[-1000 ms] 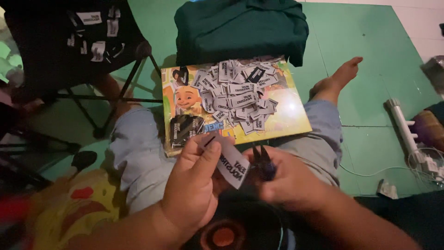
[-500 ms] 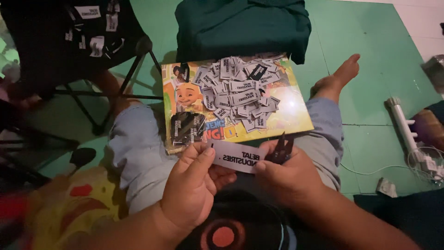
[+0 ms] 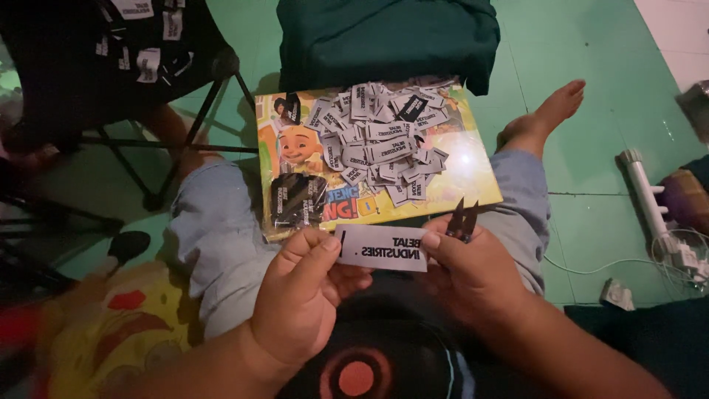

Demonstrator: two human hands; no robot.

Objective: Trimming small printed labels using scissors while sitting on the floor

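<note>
My left hand [image 3: 299, 295] and my right hand [image 3: 473, 277] pinch the two ends of a small white rectangular label [image 3: 380, 247] with black print, held flat above my lap. My right hand also grips small black scissors [image 3: 462, 220], whose two points stick up past the fingers. Just beyond the label, a colourful cartoon board [image 3: 465, 174] rests on my legs. It carries a heap of several white printed labels [image 3: 380, 140] and a small dark stack [image 3: 297, 199] at its near left corner.
A folded dark green cloth [image 3: 384, 37] lies past the board on the green floor. A black folding stand [image 3: 140, 81] draped with dark fabric and labels is at left. A white power strip [image 3: 653, 207] with cords sits at right. A yellow cushion [image 3: 111, 332] is by my left knee.
The label has turned from upright between my fingers to flat and stretched between both hands. The scissors have come up beside its right end.
</note>
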